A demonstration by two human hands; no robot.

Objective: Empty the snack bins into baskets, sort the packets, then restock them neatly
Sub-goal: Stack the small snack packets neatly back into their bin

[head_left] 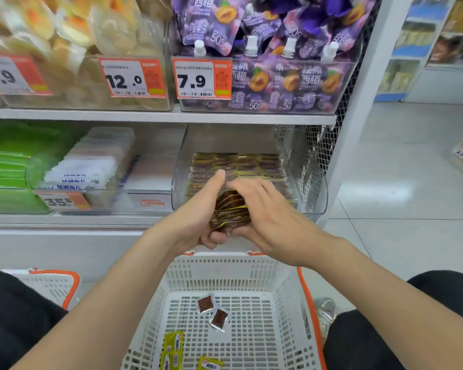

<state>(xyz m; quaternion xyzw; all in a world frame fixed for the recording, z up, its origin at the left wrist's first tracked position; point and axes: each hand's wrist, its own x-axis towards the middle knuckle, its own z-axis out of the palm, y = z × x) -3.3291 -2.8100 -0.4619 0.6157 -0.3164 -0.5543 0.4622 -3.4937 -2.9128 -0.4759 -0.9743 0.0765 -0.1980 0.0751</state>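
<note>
Shelf (158, 116): white, its lower level carries the clear bin (313, 198)
Basket (225, 263): white, below the hands
Left hand (198, 217): fingers curled under the packet stack (230, 212), thumb up
Right hand (267, 222): fingers nearly straight, pressed flat against the stack
Packet stack: dark brown, between both hands, before the bin
Loose packets (205, 304): on the basket floor

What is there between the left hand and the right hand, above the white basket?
A stack of brown packets lies between the left hand and the right hand, and both hands touch it. The head view shows this.
</note>
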